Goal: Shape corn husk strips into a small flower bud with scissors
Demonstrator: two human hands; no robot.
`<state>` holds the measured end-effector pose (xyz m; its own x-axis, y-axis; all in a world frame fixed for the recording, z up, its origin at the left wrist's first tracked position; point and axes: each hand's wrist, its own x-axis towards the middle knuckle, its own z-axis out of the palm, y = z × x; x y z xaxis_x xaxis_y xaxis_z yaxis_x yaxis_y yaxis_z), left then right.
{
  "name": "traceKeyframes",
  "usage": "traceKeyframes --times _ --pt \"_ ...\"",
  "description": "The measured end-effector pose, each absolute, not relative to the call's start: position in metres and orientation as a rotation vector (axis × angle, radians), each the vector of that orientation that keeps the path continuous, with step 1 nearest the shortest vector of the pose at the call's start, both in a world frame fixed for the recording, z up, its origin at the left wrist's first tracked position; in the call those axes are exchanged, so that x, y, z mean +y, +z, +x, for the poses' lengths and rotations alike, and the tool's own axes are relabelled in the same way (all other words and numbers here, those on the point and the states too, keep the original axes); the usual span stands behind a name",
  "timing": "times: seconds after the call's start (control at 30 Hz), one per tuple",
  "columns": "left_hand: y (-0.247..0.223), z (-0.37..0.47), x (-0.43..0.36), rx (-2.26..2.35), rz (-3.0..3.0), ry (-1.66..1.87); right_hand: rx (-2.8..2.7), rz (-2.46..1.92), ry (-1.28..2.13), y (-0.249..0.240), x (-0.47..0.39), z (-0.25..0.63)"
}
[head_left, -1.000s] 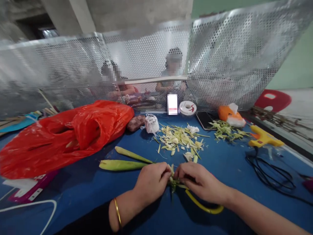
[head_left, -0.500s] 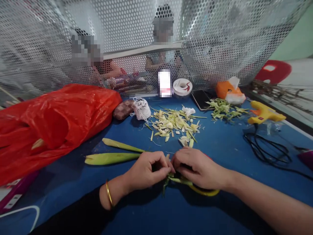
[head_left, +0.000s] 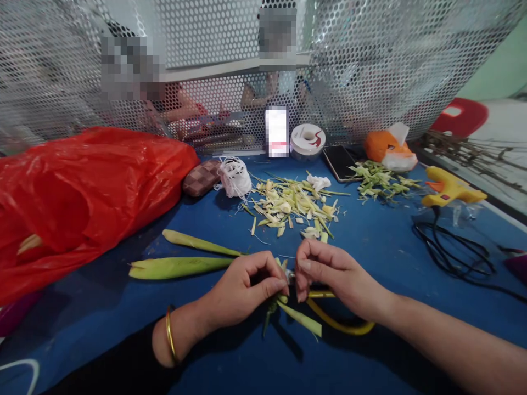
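Observation:
My left hand (head_left: pixel 251 285) pinches a small bundle of green leaf strips (head_left: pixel 282 300) between thumb and fingers; one pale strip (head_left: pixel 302 319) sticks out below it to the right. Close beside it, my right hand (head_left: pixel 329 274) has thumb and fingertips pressed together, and I cannot make out anything in them. Under the right hand lies a tool with yellow loop handles (head_left: pixel 354 329), probably scissors, partly covered. Left of my hands rest two long green husk-like leaves, a wide one (head_left: pixel 181 267) and a narrower one (head_left: pixel 197 241).
Beyond my hands lie a heap of cut leaf scraps (head_left: pixel 288 203), white string (head_left: pixel 235 178), a ribbon roll (head_left: pixel 308 140) and a lit phone (head_left: pixel 277 131). A red bag (head_left: pixel 102 192) fills the left. At right are a yellow glue gun (head_left: pixel 453 189) and its black cord (head_left: pixel 457 247).
My right hand has drawn slightly away from the left, its fingers lifted off the bundle. The pale strip now points down to the right, and more of the yellow handles shows.

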<state>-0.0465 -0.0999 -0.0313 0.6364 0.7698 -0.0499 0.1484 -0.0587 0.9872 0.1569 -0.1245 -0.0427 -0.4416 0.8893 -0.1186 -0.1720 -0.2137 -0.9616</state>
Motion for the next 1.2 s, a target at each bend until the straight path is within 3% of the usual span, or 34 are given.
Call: traceKeyframes --times 0.2,0.4,0.57,0.77,0.93,1.2 --pt "-0.031 -0.048 -0.105 0.81 1.568 0.655 -2.032 -1.164 0.979 -0.043 -0.13 0.152" --pt "-0.034 -0.048 -0.112 0.785 1.512 0.702 -2.202 -0.98 0.651 -0.065 -0.129 0.145" --pt "-0.033 -0.048 -0.114 0.784 1.495 0.738 -2.081 -1.009 0.903 -0.058 -0.128 0.145" --pt "-0.036 -0.05 -0.112 0.784 1.611 0.728 -1.407 -1.19 1.726 -0.042 -0.135 0.138" --pt "-0.033 -0.051 -0.107 0.682 1.912 0.743 -1.042 -1.123 1.819 -0.039 -0.133 0.139" --pt "-0.032 -0.05 -0.105 0.665 1.466 0.754 -0.95 -0.801 1.779 -0.046 -0.132 0.142"
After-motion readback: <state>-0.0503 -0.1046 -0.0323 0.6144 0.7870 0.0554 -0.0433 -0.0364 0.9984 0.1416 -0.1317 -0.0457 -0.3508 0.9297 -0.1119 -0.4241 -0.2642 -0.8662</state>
